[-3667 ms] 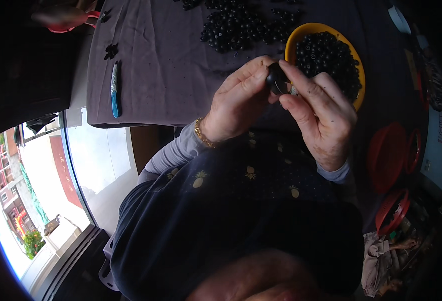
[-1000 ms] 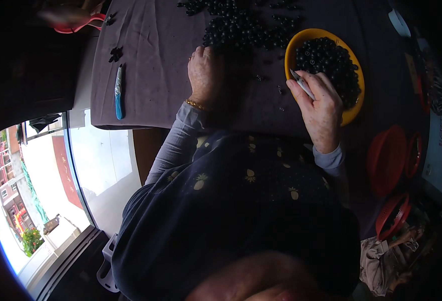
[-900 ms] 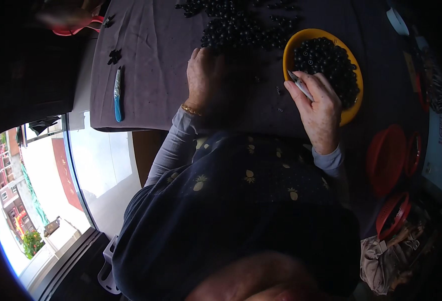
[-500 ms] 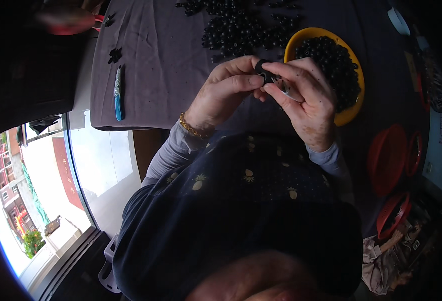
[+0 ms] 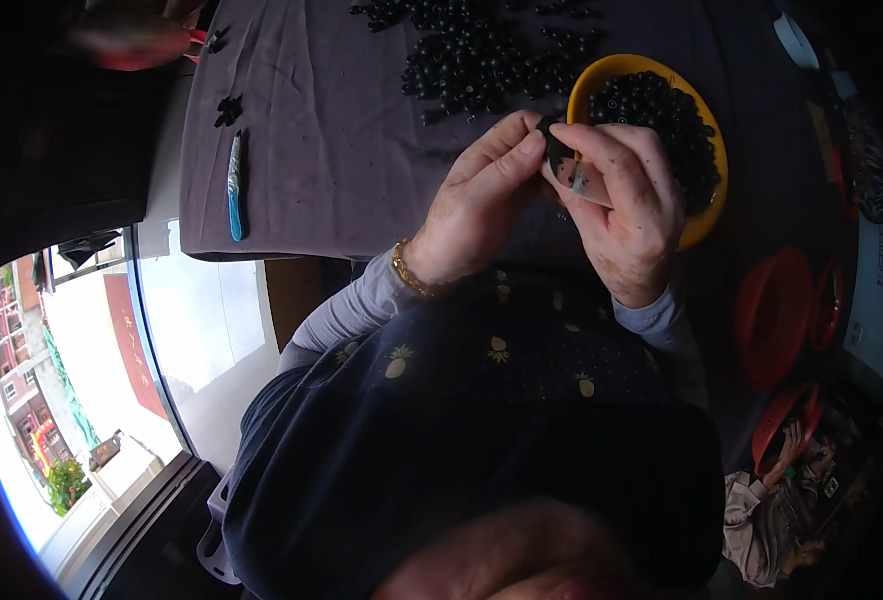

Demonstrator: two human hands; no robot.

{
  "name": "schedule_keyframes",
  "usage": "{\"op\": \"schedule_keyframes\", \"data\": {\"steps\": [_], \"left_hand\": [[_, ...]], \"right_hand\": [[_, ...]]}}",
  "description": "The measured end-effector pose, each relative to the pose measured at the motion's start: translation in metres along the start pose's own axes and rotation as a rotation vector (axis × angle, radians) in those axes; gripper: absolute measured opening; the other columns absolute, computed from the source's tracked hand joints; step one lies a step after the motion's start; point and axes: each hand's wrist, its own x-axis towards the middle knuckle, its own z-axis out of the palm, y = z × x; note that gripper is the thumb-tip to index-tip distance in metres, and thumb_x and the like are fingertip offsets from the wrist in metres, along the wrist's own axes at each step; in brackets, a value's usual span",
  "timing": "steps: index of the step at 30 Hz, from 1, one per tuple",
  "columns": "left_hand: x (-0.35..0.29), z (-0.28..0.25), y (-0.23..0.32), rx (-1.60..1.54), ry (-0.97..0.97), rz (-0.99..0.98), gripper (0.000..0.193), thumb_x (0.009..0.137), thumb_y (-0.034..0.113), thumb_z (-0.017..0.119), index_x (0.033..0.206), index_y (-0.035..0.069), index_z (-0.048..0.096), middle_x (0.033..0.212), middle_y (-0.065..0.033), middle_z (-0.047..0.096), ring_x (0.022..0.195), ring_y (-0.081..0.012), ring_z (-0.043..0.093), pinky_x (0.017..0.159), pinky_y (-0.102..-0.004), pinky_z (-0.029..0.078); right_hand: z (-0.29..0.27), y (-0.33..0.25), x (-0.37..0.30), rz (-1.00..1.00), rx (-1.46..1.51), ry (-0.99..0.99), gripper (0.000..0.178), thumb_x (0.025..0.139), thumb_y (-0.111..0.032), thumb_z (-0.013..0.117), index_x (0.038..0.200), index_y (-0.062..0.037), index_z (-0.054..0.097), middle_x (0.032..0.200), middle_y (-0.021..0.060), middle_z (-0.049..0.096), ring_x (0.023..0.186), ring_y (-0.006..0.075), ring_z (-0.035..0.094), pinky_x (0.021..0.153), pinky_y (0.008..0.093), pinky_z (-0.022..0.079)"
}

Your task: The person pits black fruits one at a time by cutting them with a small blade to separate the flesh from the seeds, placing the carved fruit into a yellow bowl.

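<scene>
Small black, seemingly rounded piece [image 5: 555, 150] pinched between both hands' fingertips [image 5: 533, 145].

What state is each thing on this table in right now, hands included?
Left hand: raised, pinching a small black piece.
Right hand: holding that piece and a small metal tool.
Yellow bowl: heaped with black pieces.
Loose black pieces: scattered on purple cloth.
Blue-handled tool: lying flat, untouched.

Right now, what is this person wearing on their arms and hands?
Both hands are bare, no gloves. The left hand has a gold chain bracelet at the wrist; the right hand shows no jewellery. Light grey long sleeves cover both forearms, under a dark navy top dotted with small pale pineapple shapes.
</scene>
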Motion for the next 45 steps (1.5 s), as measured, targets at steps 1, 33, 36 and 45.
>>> {"op": "schedule_keyframes", "data": {"steps": [1,33,36,45], "left_hand": [[0.001,-0.001,0.000,-0.055,-0.014,-0.007,0.022,0.098,0.022,0.044,0.107,0.004,0.052,0.091,-0.0005,0.056,0.084,-0.0075,0.050,0.077,-0.0231,0.041],[-0.004,0.013,-0.006,-0.138,-0.022,0.106,0.018,0.100,0.019,0.041,0.109,0.008,0.051,0.101,0.0003,0.056,0.094,-0.0069,0.052,0.086,-0.0250,0.042],[-0.008,0.020,-0.010,-0.125,-0.002,0.061,0.018,0.100,0.019,0.040,0.108,0.007,0.050,0.100,-0.0004,0.053,0.091,-0.0078,0.049,0.085,-0.0264,0.042],[-0.001,0.012,-0.009,-0.277,0.045,0.038,0.023,0.100,0.024,0.039,0.108,0.007,0.051,0.093,-0.0010,0.055,0.082,-0.0103,0.048,0.080,-0.0248,0.041]], "right_hand": [[-0.002,-0.001,0.001,0.037,0.057,-0.023,0.035,0.073,-0.010,0.074,0.106,-0.0024,0.063,0.087,0.0053,0.057,0.073,0.0158,0.062,0.058,0.0249,0.054],[-0.015,-0.015,-0.001,0.113,-0.091,-0.091,0.035,0.077,-0.016,0.073,0.109,-0.0037,0.065,0.070,0.0020,0.053,0.061,0.0120,0.057,0.053,0.0225,0.049],[-0.010,-0.015,0.003,0.183,-0.012,-0.044,0.034,0.077,-0.014,0.073,0.108,-0.0030,0.065,0.071,0.0042,0.056,0.062,0.0132,0.058,0.053,0.0231,0.048],[-0.011,-0.011,-0.005,0.183,-0.031,-0.072,0.034,0.077,-0.015,0.073,0.108,-0.0033,0.066,0.070,0.0017,0.055,0.060,0.0118,0.057,0.051,0.0230,0.048]]}}
